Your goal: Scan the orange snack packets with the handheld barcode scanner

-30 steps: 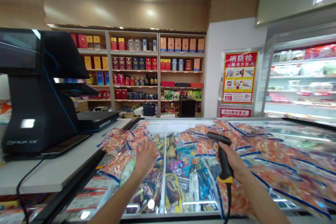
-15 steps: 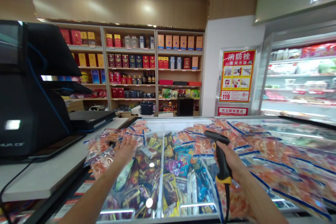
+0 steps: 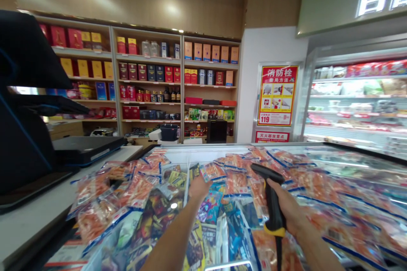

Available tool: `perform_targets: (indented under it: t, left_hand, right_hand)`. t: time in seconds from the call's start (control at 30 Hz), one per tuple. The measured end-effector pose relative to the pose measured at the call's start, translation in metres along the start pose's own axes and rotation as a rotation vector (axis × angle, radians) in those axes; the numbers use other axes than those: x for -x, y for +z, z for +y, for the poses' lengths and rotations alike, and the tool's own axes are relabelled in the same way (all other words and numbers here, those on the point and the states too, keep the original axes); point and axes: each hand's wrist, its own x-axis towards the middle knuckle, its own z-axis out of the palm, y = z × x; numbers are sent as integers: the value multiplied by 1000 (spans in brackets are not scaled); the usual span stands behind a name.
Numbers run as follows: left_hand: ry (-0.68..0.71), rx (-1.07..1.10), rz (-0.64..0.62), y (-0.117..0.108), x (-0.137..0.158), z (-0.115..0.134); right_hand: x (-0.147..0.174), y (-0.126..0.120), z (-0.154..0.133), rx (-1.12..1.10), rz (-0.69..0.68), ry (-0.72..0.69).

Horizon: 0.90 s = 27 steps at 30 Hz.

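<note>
The right hand [image 3: 285, 204] has its grip wrapped around a black-and-yellow barcode scanner [image 3: 272, 208], above clear, blue-edged packets of orange food [image 3: 321, 183] spread over the glass-topped chest freezer [image 3: 206, 147]. The left hand [image 3: 199, 188] is at the near edge of 1 similar packet [image 3: 213, 171]; with its fingertips hidden, I cannot tell whether its grip holds anything.

Two bare forearms reach forward, right hand gripping

The left forearm [image 3: 173, 233] rises from the bottom edge, left of centre, slanting rightward to the left hand [image 3: 199, 188] near mid-view. Its back faces up; the fingers are mostly hidden, so their grip cannot be told. The right forearm [image 3: 314, 243] slants in from the lower right. The right hand [image 3: 286, 205] is wrapped in a firm grip, thumb [image 3: 274, 185] angled up and left.
</note>
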Motion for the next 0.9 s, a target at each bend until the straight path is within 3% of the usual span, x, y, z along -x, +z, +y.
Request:
perform_targets:
  t: [0.13,0.23,0.4,0.6,0.9]
  left_hand:
    - [-9,8,-33,0,-4,9]
    - [15,19,-41,-2,-9,5]
    - [49,46,25,-7,-11,-27]
    - [27,80,163,-25,9,-68]
    - [-31,93,249,-49,26,-97]
  right_hand:
    - [-4,-12,-1,-32,41,16]
    - [-1,-7,-1,-27,9,19]
    - [11,25,6,-9,-118,58]
    - [34,70,24,22,-299,131]
    - [62,101,32,71,-421,150]
